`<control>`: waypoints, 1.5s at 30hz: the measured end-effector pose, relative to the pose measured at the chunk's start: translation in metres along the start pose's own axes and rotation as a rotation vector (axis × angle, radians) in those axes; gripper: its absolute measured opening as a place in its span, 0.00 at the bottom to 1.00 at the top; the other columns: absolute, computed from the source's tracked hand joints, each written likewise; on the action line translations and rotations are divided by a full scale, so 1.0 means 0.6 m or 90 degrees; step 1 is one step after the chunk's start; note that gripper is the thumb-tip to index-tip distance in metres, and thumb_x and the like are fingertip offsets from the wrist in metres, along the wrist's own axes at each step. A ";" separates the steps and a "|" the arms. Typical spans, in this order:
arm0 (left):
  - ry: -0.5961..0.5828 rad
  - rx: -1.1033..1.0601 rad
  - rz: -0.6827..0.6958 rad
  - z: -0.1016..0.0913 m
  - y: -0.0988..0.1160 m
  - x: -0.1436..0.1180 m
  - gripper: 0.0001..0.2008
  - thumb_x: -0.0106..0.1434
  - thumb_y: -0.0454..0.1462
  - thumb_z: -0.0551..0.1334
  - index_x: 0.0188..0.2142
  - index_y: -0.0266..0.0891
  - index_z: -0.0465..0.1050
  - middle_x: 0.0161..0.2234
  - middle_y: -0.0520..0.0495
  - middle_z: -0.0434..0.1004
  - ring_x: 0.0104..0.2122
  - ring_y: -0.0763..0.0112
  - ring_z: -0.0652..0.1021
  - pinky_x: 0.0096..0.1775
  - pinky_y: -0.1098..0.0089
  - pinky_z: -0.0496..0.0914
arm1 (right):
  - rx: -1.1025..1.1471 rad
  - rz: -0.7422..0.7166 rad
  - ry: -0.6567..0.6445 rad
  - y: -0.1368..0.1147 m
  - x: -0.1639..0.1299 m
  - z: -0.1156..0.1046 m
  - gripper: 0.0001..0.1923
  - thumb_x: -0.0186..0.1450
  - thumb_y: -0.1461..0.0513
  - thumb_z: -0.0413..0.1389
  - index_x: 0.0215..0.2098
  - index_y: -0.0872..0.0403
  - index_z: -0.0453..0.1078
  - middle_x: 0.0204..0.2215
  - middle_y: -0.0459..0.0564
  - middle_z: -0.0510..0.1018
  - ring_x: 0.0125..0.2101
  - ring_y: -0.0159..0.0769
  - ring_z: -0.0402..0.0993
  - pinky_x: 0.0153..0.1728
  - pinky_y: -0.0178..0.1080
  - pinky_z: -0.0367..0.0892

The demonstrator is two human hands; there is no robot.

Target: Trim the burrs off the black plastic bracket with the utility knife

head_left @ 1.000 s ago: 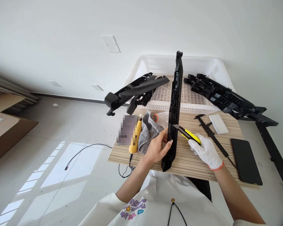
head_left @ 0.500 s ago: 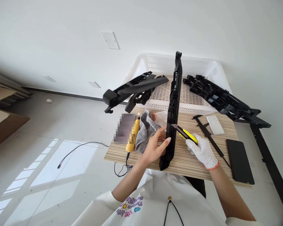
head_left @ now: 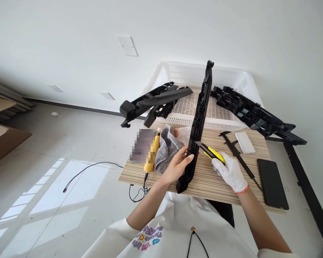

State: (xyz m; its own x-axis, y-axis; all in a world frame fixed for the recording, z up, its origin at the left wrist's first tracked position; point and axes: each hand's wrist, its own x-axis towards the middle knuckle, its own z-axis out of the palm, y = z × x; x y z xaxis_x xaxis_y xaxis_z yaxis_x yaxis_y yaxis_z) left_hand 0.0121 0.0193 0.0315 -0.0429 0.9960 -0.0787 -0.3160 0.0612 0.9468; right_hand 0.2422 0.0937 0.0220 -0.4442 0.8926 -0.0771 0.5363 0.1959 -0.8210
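Note:
My bare left hand (head_left: 175, 167) grips a long black plastic part (head_left: 198, 123) low down, thumb on its near face and fingers round its left side. The part slants up to the right, its ribbed hollow side towards me, its top end over the basket. In my white-gloved right hand (head_left: 228, 172) is a yellow and black utility knife (head_left: 214, 154). Its blade points left and its tip is at the part's right edge, just above my left thumb; whether it touches I cannot tell.
Behind stands a white plastic basket (head_left: 218, 126), with black parts (head_left: 153, 102) across its left side and more parts (head_left: 254, 111) on its right. On the wooden table (head_left: 148, 182) lie a grey cloth (head_left: 165, 152), yellow tool (head_left: 150, 161), caliper (head_left: 238, 154), white block (head_left: 244, 142) and phone (head_left: 272, 183).
The long black part has tilted, its top swinging right and its bottom end left. My left hand has closed more firmly round it. The knife has hardly moved.

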 end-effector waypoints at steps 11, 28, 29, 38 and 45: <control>-0.037 0.034 0.013 -0.018 -0.004 -0.002 0.33 0.68 0.50 0.67 0.69 0.46 0.65 0.62 0.43 0.74 0.56 0.57 0.76 0.55 0.61 0.74 | -0.024 0.002 -0.017 -0.010 0.002 -0.005 0.20 0.71 0.46 0.52 0.45 0.51 0.74 0.23 0.46 0.78 0.22 0.38 0.75 0.23 0.36 0.65; -0.037 0.132 0.077 -0.017 0.001 -0.005 0.38 0.65 0.48 0.70 0.71 0.43 0.63 0.58 0.40 0.80 0.58 0.55 0.78 0.63 0.57 0.68 | -0.064 -0.022 0.013 0.001 0.004 -0.007 0.15 0.68 0.50 0.55 0.29 0.50 0.69 0.17 0.43 0.72 0.19 0.34 0.67 0.23 0.36 0.61; -0.038 0.130 0.076 -0.016 0.001 -0.006 0.37 0.65 0.48 0.69 0.71 0.43 0.63 0.57 0.40 0.81 0.58 0.55 0.78 0.63 0.57 0.68 | -0.067 -0.024 0.014 0.000 0.004 -0.008 0.15 0.68 0.50 0.55 0.28 0.50 0.68 0.17 0.43 0.72 0.19 0.34 0.67 0.23 0.36 0.61; -0.067 0.124 0.076 -0.023 -0.007 -0.009 0.35 0.69 0.52 0.64 0.70 0.41 0.65 0.54 0.39 0.82 0.46 0.58 0.80 0.49 0.62 0.75 | -0.111 -0.045 0.073 -0.006 0.001 -0.004 0.17 0.66 0.49 0.54 0.25 0.49 0.66 0.16 0.44 0.73 0.19 0.33 0.66 0.24 0.37 0.61; -0.081 0.106 0.068 -0.024 -0.007 -0.010 0.35 0.68 0.52 0.64 0.70 0.41 0.64 0.51 0.39 0.82 0.37 0.66 0.77 0.35 0.70 0.74 | -0.110 -0.062 0.075 -0.006 -0.002 -0.004 0.16 0.66 0.50 0.55 0.25 0.49 0.65 0.16 0.42 0.71 0.18 0.31 0.64 0.23 0.36 0.60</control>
State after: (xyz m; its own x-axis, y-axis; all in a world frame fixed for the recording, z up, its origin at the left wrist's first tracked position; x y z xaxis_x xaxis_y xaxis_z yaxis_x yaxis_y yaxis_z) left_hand 0.0001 0.0121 0.0236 0.0555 0.9970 0.0541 -0.1556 -0.0449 0.9868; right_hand 0.2421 0.0928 0.0265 -0.4185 0.9054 0.0723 0.6150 0.3410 -0.7110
